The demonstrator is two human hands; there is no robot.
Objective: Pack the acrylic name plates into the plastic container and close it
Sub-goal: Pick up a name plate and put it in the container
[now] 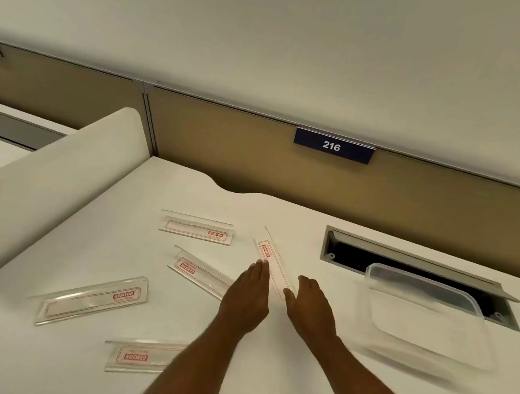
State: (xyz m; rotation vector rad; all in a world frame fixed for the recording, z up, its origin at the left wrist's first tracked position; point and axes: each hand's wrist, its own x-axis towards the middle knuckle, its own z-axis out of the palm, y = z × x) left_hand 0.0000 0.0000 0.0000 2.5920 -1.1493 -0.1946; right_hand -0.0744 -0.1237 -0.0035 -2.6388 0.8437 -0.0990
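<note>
- Acrylic, clear with red print: the nearest name plate [133, 355] lies flat on the white counter [262, 391], its right end hidden under my left forearm.
- Left name plate [91, 302]: lies beyond it at a slant, well apart from both hands.
- Left hand [245, 295]: palm down, with the fingers straight and held together. It lies along the left side of the angled name plate [271, 271]. The fingertips reach that plate's edge, but I cannot tell whether they touch it.
- Right hand [311, 303]: fingers loosely bent and gripping nothing. The thumb sits at the near end of the same plate, and I cannot confirm contact.
- Angled name plate: flat on the counter between the two hands, running away from me.
- Middle name plate [201, 274]: just left of the left hand, which covers its near end.
- Plastic container [426, 316]: clear, top open, on the counter near the right hand on its right side. The outline is blurred. All five plates lie outside it.
- Cable hatch [406, 265]: grey frame with a dark opening. The container's far rim overlaps it.
- Far name plate [196, 230]: lies crosswise near the counter's back edge.
- White divider [59, 180]: stands along the counter's left side.
- Tan partition [226, 141]: runs behind the counter and carries a blue sign [332, 145] reading 216.
</note>
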